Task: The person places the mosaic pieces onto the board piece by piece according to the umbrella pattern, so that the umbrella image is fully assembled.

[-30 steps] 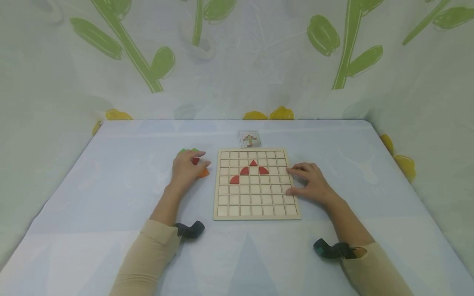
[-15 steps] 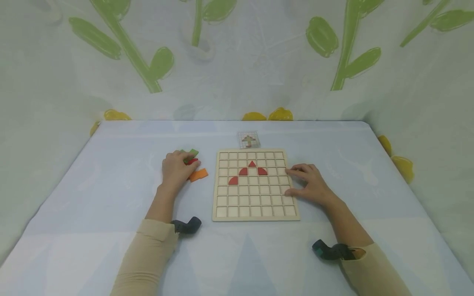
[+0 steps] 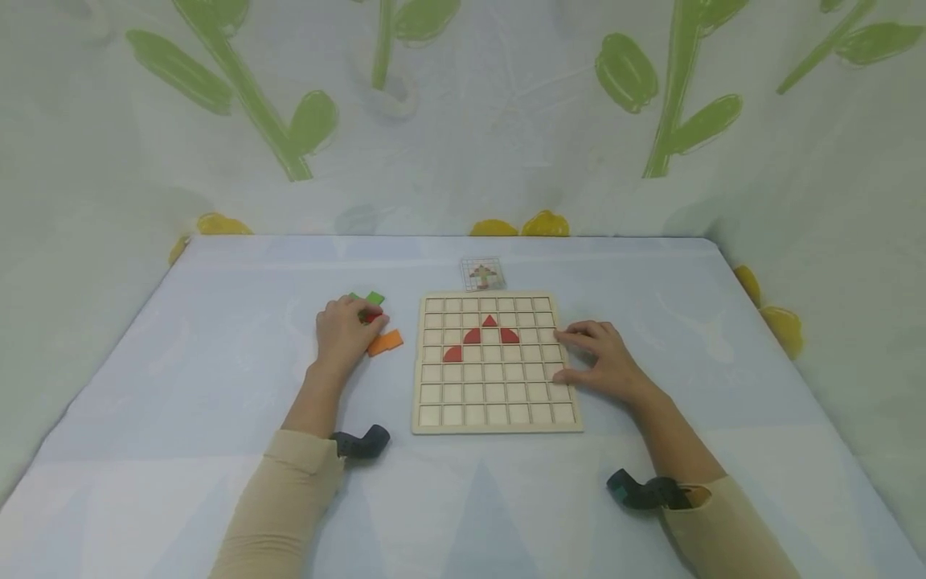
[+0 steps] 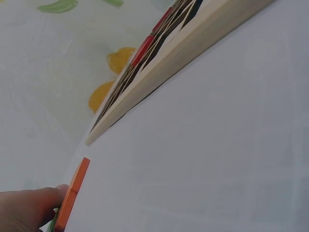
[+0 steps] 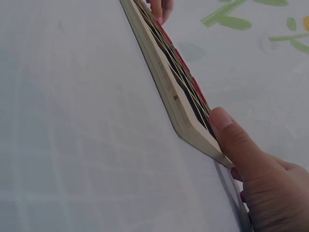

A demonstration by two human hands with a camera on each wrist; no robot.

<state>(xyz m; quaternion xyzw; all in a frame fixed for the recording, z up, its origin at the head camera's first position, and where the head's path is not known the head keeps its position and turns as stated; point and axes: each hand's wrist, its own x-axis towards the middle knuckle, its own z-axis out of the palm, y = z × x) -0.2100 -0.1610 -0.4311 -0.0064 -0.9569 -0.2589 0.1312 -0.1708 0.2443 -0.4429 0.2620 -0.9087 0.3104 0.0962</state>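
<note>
A pale wooden grid board (image 3: 473, 414) lies on the table with several red pieces in its cells, among them a triangle (image 3: 489, 321) and a quarter circle (image 3: 452, 354). Left of it, my left hand (image 3: 340, 334) has thumb and index finger around a red piece (image 3: 371, 318), partly hidden by the fingers. Green pieces (image 3: 374, 297) lie just past the fingertips, and orange pieces (image 3: 385, 342) beside the thumb. My right hand (image 3: 604, 362) rests at the board's right edge, thumb and fingers spread apart; the right wrist view shows its thumb (image 5: 234, 137) on the rim.
A small clear-looking card (image 3: 482, 274) with a printed grid pattern lies behind the board. Both wrists carry black camera mounts, the left mount (image 3: 362, 442) and the right mount (image 3: 646, 490). A pale cloth covers the table (image 3: 477, 507), and a leaf-patterned curtain hangs behind.
My left hand has drawn back to the left and its fingers have closed in over the red piece, uncovering the orange pieces. My right hand stays on the board's edge.
</note>
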